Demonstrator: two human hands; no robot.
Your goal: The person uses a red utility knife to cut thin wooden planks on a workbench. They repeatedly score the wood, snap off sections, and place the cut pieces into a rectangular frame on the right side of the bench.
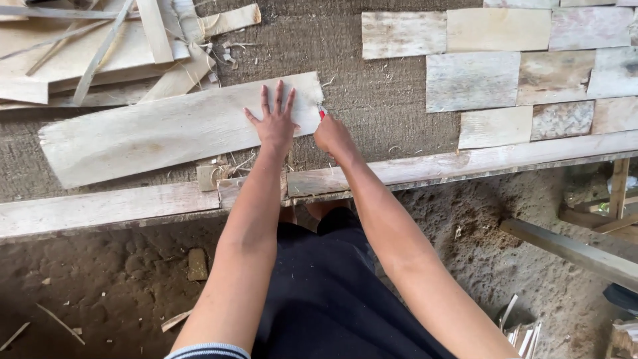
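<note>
Left hand (274,124) lies flat with fingers spread wide, palm pressing down on the right end of a long pale veneer sheet (173,133); it grips nothing, only pins the sheet. That sheet, the largest loose piece, lies slanted across the brown matted worktop (372,86), its left end nearer, its right end farther. It looks thin, light and stiff but brittle, with a ragged, splintery left edge, so it would probably split along the grain if bent; a flat palm on its face, or a hold along the long edges, seems the safe way to handle it.

To the far right, rectangular veneer pieces (505,73) lie edge to edge in rows. At the far left sits a loose pile of offcuts and strips (100,46). A rough wooden rail (432,166) runs along the near edge of the worktop.

Right hand (332,135) is closed around a small red-tipped cutting tool (322,112), whose tip meets the sheet's right edge just beside the left hand. Both arms reach straight forward, forearms nearly parallel, wrists low over the rail.
</note>
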